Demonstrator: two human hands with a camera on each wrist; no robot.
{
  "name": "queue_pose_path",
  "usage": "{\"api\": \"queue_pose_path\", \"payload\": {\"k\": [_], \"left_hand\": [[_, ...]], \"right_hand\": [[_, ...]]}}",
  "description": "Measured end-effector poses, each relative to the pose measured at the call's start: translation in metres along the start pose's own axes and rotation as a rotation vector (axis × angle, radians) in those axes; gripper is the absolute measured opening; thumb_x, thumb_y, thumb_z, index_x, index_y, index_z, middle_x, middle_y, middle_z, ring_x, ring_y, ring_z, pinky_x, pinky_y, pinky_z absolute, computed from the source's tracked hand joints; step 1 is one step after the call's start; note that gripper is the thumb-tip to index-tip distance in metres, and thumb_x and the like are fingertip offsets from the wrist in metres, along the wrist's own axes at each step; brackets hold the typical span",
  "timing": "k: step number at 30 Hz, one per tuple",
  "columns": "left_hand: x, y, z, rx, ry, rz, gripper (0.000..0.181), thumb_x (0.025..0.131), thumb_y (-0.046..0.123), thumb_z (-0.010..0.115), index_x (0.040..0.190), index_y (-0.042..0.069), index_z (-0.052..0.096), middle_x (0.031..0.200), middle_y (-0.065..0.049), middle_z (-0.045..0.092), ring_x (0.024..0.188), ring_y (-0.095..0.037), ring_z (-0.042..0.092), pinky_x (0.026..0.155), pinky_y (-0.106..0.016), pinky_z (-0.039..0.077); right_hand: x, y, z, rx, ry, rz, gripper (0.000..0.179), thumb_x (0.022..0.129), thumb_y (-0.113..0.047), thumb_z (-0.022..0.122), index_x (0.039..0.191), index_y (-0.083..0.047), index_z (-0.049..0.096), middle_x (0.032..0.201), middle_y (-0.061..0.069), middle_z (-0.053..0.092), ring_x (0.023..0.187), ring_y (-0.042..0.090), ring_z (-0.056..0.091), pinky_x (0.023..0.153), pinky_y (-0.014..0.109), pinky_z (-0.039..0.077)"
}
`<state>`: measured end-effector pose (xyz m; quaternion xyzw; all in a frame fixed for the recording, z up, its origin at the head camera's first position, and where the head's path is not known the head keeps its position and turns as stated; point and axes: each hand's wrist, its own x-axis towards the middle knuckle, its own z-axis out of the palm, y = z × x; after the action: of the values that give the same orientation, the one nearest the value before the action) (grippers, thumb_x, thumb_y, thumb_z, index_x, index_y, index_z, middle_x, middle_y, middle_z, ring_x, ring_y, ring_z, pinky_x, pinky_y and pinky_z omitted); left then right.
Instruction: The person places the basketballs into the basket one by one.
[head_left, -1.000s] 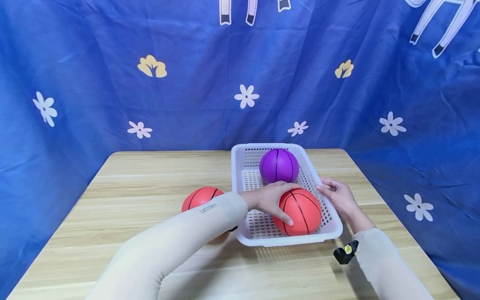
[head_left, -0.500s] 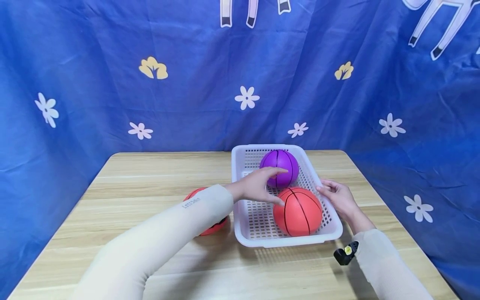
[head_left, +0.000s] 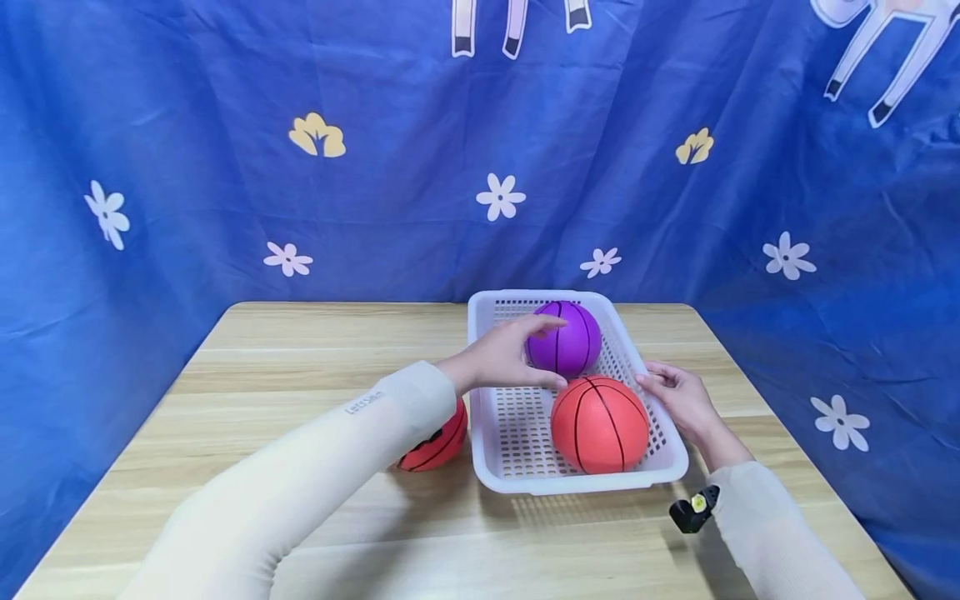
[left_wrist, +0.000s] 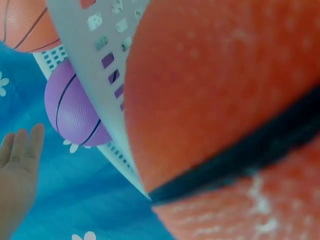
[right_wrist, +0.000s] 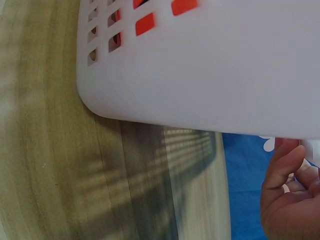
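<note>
In the head view a white plastic basket (head_left: 483,433) holds a purple ball (head_left: 573,346) at the back and an orange-red ball (head_left: 600,425) at the front. Both balls carry black basketball lines. My left hand (head_left: 502,354) hovers over the basket, thumb and fingers spread beside the purple ball; the left wrist view shows a gap between that hand and the purple ball (left_wrist: 75,107). My right hand (head_left: 682,404) grips the basket's right rim, fingers curled at its edge in the right wrist view. Another orange-red ball (head_left: 442,442) sits outside, left of the basket, partly behind my left sleeve.
A light wood table (head_left: 300,358) bears everything. Blue cloth (head_left: 390,167) printed with flowers hangs behind it and along the sides. In the left wrist view the outside ball (left_wrist: 225,100) looms close to the camera. A black wrist camera (head_left: 693,510) hangs under the right sleeve.
My left hand has let go of the orange-red ball in the basket and moved back and slightly left, towards the purple ball. The right hand stays on the rim.
</note>
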<state>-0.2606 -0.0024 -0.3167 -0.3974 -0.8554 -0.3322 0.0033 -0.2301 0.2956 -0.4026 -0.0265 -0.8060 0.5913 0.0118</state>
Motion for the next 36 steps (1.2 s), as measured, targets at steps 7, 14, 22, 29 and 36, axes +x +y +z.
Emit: {"api": "queue_pose_path", "payload": {"k": [7,14,22,29,36], "left_hand": [[-0.007,-0.006,-0.012,-0.023,0.057,0.011,0.083,0.058,0.058,0.068,0.126,0.018,0.042,0.121,0.007,0.044,0.106,-0.012,0.045,0.087,-0.032,0.037],[-0.021,-0.017,-0.023,-0.008,0.112,0.002,0.076,0.06,0.052,0.071,0.125,0.024,0.043,0.12,0.009,0.045,0.105,-0.01,0.044,0.085,-0.032,0.038],[-0.045,-0.033,-0.038,0.014,0.163,-0.025,0.074,0.06,0.05,0.071,0.124,0.025,0.043,0.116,0.01,0.046,0.103,-0.009,0.044,0.08,-0.03,0.041],[-0.066,-0.052,-0.047,0.006,0.204,-0.047,0.076,0.061,0.052,0.07,0.125,0.019,0.043,0.118,0.006,0.045,0.105,-0.011,0.043,0.079,-0.034,0.042],[-0.088,-0.068,-0.053,-0.024,0.231,-0.055,0.073,0.063,0.045,0.072,0.125,0.02,0.043,0.117,0.006,0.047,0.106,-0.014,0.043,0.08,-0.035,0.042]], "right_hand": [[0.0,0.0,0.0,0.008,-0.002,0.013,0.055,0.08,-0.028,0.061,0.123,0.001,0.044,0.111,0.025,0.05,0.083,0.02,0.059,0.067,0.03,0.049],[-0.001,0.001,0.0,0.019,-0.012,0.018,0.053,0.081,-0.026,0.06,0.124,0.001,0.043,0.112,0.026,0.049,0.079,0.016,0.06,0.066,0.032,0.049],[-0.004,0.0,0.001,0.029,-0.01,0.011,0.051,0.082,-0.022,0.059,0.123,0.003,0.043,0.112,0.028,0.048,0.078,0.015,0.06,0.066,0.031,0.049],[-0.004,-0.001,0.001,0.026,-0.011,0.007,0.052,0.082,-0.025,0.06,0.123,0.002,0.044,0.112,0.027,0.049,0.079,0.015,0.06,0.066,0.031,0.049],[-0.004,-0.002,0.001,0.03,-0.015,0.004,0.053,0.081,-0.025,0.06,0.123,0.002,0.043,0.112,0.027,0.049,0.079,0.015,0.06,0.066,0.031,0.049]]}}
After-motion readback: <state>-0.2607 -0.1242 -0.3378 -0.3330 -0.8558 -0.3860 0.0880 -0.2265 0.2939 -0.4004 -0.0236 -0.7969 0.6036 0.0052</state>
